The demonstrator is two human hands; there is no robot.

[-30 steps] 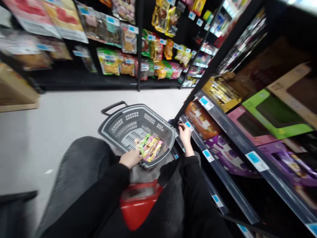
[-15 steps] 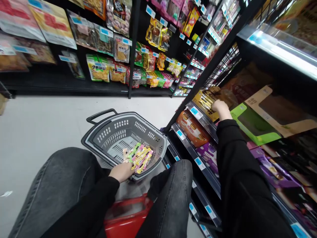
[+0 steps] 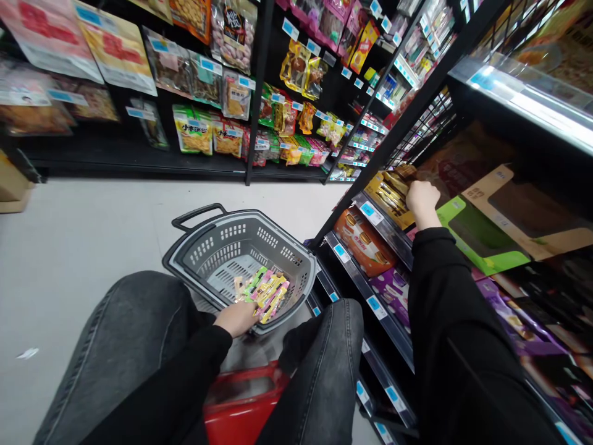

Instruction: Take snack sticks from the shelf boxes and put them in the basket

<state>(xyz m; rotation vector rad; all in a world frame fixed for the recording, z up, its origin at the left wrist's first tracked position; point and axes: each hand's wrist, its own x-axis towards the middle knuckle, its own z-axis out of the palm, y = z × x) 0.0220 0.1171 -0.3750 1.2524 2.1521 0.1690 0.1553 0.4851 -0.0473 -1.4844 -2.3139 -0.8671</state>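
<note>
My left hand (image 3: 237, 317) reaches over the near rim of a grey plastic basket (image 3: 210, 238). Its fingers are closed on a fanned bunch of slim snack packets (image 3: 269, 293) in yellow, pink and green, which is inside the basket. On the shelf at the right, my right hand (image 3: 422, 198) is curled up beside a yellow box of gold-wrapped snack sticks (image 3: 393, 190). The back of that hand faces me, so whatever its fingers hold is hidden.
The basket's black handle (image 3: 197, 215) sticks out at its far left. A red plastic object (image 3: 245, 411) is between my legs. Right of my hand are open green (image 3: 482, 235) and tan cartons. Hanging snack bags (image 3: 192, 130) line the shelves behind the basket.
The view has swung slightly left. My right hand has drawn back a little from the gold sticks, and its fingers are more curled. My left hand stays with the packets.
</note>
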